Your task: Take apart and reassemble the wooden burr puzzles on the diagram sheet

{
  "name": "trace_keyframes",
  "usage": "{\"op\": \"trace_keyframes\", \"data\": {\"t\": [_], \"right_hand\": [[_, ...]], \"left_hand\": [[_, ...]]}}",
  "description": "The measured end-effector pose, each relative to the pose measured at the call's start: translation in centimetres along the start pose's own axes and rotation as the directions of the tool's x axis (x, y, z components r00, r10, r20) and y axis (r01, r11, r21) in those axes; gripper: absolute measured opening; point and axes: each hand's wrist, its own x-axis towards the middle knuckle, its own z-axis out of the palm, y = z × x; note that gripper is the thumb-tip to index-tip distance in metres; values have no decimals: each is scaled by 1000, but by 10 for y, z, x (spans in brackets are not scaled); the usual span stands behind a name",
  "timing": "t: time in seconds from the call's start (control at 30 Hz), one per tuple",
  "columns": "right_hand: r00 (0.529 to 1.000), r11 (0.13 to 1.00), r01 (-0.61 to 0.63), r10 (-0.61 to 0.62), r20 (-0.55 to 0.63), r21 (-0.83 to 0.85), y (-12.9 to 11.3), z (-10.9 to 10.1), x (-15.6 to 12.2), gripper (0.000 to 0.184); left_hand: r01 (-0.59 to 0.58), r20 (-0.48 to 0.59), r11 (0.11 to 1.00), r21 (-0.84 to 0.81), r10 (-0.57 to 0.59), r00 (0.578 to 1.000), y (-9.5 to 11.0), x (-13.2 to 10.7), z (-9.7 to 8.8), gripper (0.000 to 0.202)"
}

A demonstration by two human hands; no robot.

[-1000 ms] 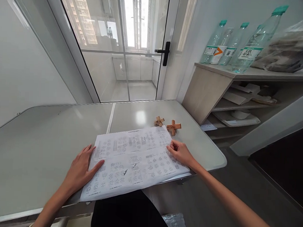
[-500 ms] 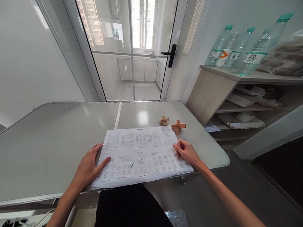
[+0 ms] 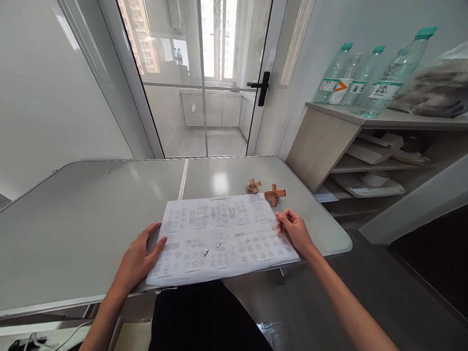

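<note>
Your white, rectangular, printed paper sheet (image 3: 232, 221): matt, thin-looking.
The two brown, cross-shaped wooden pieces (image 3: 275, 195) ahead of you: too small for you to judge their finish.
The pale grey, round-cornered table (image 3: 102, 217) before you: smooth, glossy, mirroring light.
Your black trouser leg (image 3: 206, 323): matt cloth.
Clear, green-capped bottles (image 3: 386, 90): shiny plastic.
White-framed door (image 3: 203, 86): clear, reflective glass.

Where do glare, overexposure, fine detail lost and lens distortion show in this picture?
Head view: a glare spot on the table beyond the paper sheet; head view: window washed out, sheet's small print unreadable; head view: bottles at upper right lean outward, probably wide-lens distortion.
</note>
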Motion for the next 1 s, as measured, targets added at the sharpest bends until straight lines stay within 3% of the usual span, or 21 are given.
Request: {"op": "trace_keyframes", "data": {"t": [0.33, 0.57, 0.73, 1.0], "right_hand": [[977, 963, 118, -157, -146, -244, 16, -1, 9, 38], [971, 894, 171, -224, -82, -415, 22, 0, 12, 36], [977, 827, 153, -209, -44, -541, 25, 2, 10, 47], [982, 691, 154, -188, 30, -706, 28, 9, 23, 46]], "left_hand": [[18, 10, 999, 35, -18, 1000, 6, -2, -6, 67], [4, -6, 1000, 16, -4, 1000, 4, -2, -5, 66], [3, -9, 1000, 30, -2, 1000, 5, -2, -5, 64], [-30, -13, 1000, -1, 30, 999, 2, -2, -5, 64]]}}
